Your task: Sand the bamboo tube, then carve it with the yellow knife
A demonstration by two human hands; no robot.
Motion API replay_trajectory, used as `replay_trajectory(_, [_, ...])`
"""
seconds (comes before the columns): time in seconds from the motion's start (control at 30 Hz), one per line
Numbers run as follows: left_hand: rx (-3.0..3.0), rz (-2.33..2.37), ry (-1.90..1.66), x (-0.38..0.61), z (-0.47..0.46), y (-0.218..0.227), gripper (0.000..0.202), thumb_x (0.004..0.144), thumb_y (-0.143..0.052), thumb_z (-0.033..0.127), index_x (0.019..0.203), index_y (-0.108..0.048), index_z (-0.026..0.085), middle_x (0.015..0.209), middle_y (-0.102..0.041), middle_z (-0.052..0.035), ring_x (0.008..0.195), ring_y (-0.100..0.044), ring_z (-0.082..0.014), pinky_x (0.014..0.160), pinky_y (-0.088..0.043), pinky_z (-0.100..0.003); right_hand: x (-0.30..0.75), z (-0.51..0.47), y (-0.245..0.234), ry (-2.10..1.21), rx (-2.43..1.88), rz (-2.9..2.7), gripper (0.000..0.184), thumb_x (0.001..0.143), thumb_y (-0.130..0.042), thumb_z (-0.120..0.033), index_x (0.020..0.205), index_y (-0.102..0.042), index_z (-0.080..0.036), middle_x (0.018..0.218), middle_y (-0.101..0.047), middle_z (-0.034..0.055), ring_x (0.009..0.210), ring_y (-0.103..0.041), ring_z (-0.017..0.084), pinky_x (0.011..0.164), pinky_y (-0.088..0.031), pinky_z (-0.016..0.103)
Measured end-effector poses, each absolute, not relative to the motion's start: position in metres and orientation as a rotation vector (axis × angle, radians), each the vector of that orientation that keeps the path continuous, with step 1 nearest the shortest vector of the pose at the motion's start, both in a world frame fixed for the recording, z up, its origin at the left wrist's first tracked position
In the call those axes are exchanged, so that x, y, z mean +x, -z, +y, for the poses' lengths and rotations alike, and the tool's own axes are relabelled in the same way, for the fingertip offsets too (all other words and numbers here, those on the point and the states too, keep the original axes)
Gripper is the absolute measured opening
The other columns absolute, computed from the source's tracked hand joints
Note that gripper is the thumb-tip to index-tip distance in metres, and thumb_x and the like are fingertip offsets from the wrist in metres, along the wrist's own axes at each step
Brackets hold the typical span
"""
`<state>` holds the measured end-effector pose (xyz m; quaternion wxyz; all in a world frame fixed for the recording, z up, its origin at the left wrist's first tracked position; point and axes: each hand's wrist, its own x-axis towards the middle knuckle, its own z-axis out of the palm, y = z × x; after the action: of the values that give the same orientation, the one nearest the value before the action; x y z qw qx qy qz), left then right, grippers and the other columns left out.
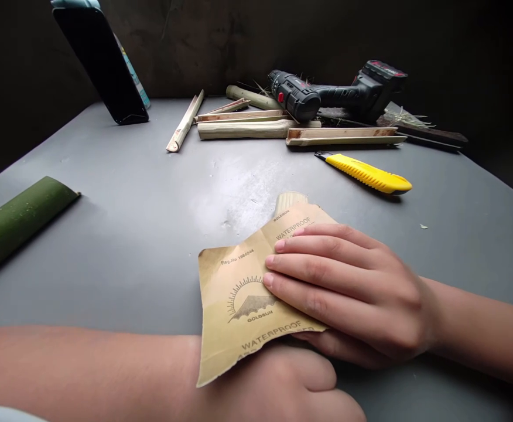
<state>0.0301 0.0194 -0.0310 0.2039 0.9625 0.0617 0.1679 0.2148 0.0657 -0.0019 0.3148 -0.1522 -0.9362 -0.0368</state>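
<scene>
- Grey desk [120,246]: carries the work near its front edge
- Right hand [348,293]: grip closed, pressing on the sheet
- Waterproof sandpaper sheet [234,299]: folded over the bamboo; thin, flexible, likely to crease; best held by its broad face
- Left hand [278,381]: partly under the sheet; grip state cannot be told
- Pale bamboo piece [289,201]: end protrudes beyond the sheet; probably light and stiff, with that end the likely hold
</scene>
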Motion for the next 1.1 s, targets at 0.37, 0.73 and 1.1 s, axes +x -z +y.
replay_trajectory(0.37, [2.689, 0.135, -0.328, 0.027, 0.021, 0.030, 0.011, 0.090, -0.066, 0.038, 0.096, -0.066, 0.029, 0.061, -0.041, 0.0042, 0.053, -0.038, -0.0149, 0.046, -0.033, -0.031, 0.213, 0.067, 0.004, 0.047, -0.410, -2.436, 0.031, 0.096, -0.045, -0.030, 0.095, -0.069, -0.009, 0.098, -0.073, 0.0110, 0.098, -0.067, 0.022, 0.094, -0.053, 0.038])
replay_trajectory(0.73, [2.723, 0.037, -0.300, 0.026, 0.025, 0.020, 0.013, 0.089, -0.068, 0.031, 0.101, -0.064, 0.028, 0.071, -0.052, 0.0067, 0.056, -0.038, -0.0134, 0.049, -0.033, -0.031, 0.213, 0.067, 0.006, -0.001, -0.404, -2.426, 0.031, 0.095, -0.050, -0.031, 0.090, -0.070, -0.009, 0.102, -0.073, 0.0118, 0.100, -0.067, 0.024, 0.094, -0.053, 0.039])
replay_trajectory(1.1, [2.676, -0.002, -0.478, 0.032, 0.025, 0.024, 0.015, 0.080, -0.074, 0.032, 0.084, -0.062, 0.023, 0.065, -0.049, 0.0059, 0.051, -0.033, -0.0128, 0.046, -0.034, -0.031, 0.213, 0.067, 0.004, 0.013, -0.405, -2.444, 0.031, 0.097, -0.047, -0.032, 0.093, -0.069, -0.010, 0.101, -0.073, 0.0108, 0.102, -0.067, 0.022, 0.096, -0.052, 0.038])
